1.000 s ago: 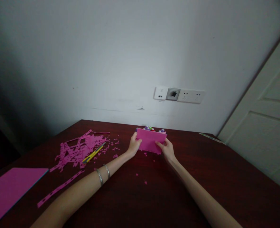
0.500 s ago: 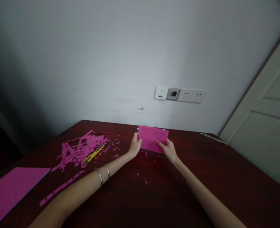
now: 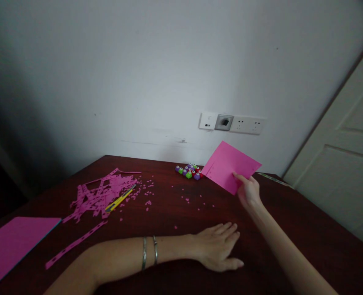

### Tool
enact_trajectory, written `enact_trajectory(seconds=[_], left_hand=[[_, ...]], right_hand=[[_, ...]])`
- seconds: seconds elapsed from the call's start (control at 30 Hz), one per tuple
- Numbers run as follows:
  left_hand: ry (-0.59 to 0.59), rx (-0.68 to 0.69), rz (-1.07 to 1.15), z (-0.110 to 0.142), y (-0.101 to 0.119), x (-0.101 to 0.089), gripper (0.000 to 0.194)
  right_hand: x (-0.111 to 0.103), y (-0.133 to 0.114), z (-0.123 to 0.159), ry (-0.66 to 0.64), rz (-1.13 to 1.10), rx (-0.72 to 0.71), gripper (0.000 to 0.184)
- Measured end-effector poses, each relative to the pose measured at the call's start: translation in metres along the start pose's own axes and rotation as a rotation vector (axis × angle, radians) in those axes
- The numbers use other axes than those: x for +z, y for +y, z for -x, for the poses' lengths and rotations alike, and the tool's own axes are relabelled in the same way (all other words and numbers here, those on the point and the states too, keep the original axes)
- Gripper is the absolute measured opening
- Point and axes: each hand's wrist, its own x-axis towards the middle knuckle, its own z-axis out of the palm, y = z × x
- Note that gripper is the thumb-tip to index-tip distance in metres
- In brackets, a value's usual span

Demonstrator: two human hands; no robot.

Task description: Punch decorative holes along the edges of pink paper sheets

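Observation:
My right hand (image 3: 249, 191) pinches a square pink sheet of paper (image 3: 227, 164) by its lower right part, thumb on the near face, and holds it tilted above the table. Palm down on the dark red table (image 3: 156, 278), my left hand (image 3: 218, 248) lies with its fingers stretched out and holds nothing. Two silver bangles (image 3: 149, 253) circle the left wrist. Small pink paper bits (image 3: 186, 200) are scattered beyond the left hand. Behind the sheet's left corner sits a cluster of small purple, green and red paper punches (image 3: 188, 174) with white tops.
A tangle of punched pink strips (image 3: 99, 196) lies at the left, with a yellow box cutter (image 3: 120, 198) at its edge. One loose strip (image 3: 75, 246) and a stack of pink sheets (image 3: 18, 246) are nearer me. Wall sockets (image 3: 247, 125) sit above the table's back edge.
My left hand has let go of the pink sheet and come down flat on the table, towards the right. My right hand has lifted and tilted the sheet rightwards, uncovering the paper punches.

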Motion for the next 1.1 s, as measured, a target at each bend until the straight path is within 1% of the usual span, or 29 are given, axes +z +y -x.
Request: enact_trajectory(seconds=[0.07,0.13,0.23,0.3,0.33,0.4,0.5,0.57,0.7,0.77,0.83,0.87,0.9,0.97,1.03,1.1], left_hand=[[-0.055,-0.045,0.012,-0.007,-0.017,-0.004,0.075],[-0.077,-0.063,-0.007,-0.009,-0.038,-0.009,0.073],[-0.061,-0.138,-0.037,-0.003,-0.072,-0.017,0.072],[-0.034,-0.24,-0.064,0.008,-0.096,-0.022,0.072],[-0.016,-0.292,-0.072,0.016,-0.108,-0.025,0.071],[0.069,-0.4,-0.074,0.035,-0.131,-0.031,0.069],[0.138,-0.562,-0.065,0.07,-0.159,-0.041,0.07],[0.182,-0.646,-0.062,0.097,-0.172,-0.048,0.069],[0.174,-0.798,-0.111,0.151,-0.192,-0.061,0.073],[0.174,-0.879,-0.13,0.173,-0.198,-0.067,0.075],[0.188,-0.967,-0.156,0.186,-0.198,-0.073,0.076],[0.2,-0.986,-0.173,0.188,-0.193,-0.075,0.076],[0.217,-0.968,-0.197,0.186,-0.184,-0.077,0.075],[0.225,-0.825,-0.228,0.173,-0.154,-0.076,0.073],[0.175,-0.62,-0.192,0.152,-0.111,-0.068,0.07],[0.086,-0.385,-0.109,0.129,-0.063,-0.055,0.071]], right_hand=[[-0.001,0.0,0.003,0.004,-0.009,0.008,0.029],[-0.001,0.0,0.004,0.009,-0.011,0.015,0.028],[-0.001,-0.003,0.004,0.019,-0.01,0.019,0.028],[-0.003,-0.007,0.003,0.024,-0.006,0.02,0.028],[-0.004,-0.01,0.003,0.022,-0.002,0.022,0.028],[-0.007,-0.015,0.004,0.017,0.009,0.025,0.027],[-0.015,-0.023,0.006,0.016,0.029,0.026,0.028],[-0.02,-0.027,0.007,0.013,0.046,0.023,0.029],[-0.035,-0.036,0.01,0.001,0.106,0.032,0.025],[-0.043,-0.039,0.011,-0.004,0.126,0.058,0.025],[-0.049,-0.04,0.012,0.004,0.14,0.083,0.025],[-0.051,-0.04,0.011,0.01,0.146,0.097,0.025],[-0.051,-0.038,0.011,0.015,0.15,0.109,0.025],[-0.049,-0.033,0.011,0.018,0.146,0.123,0.025],[-0.044,-0.024,0.012,0.009,0.133,0.128,0.026],[-0.036,-0.014,0.014,-0.009,0.124,0.133,0.027]])
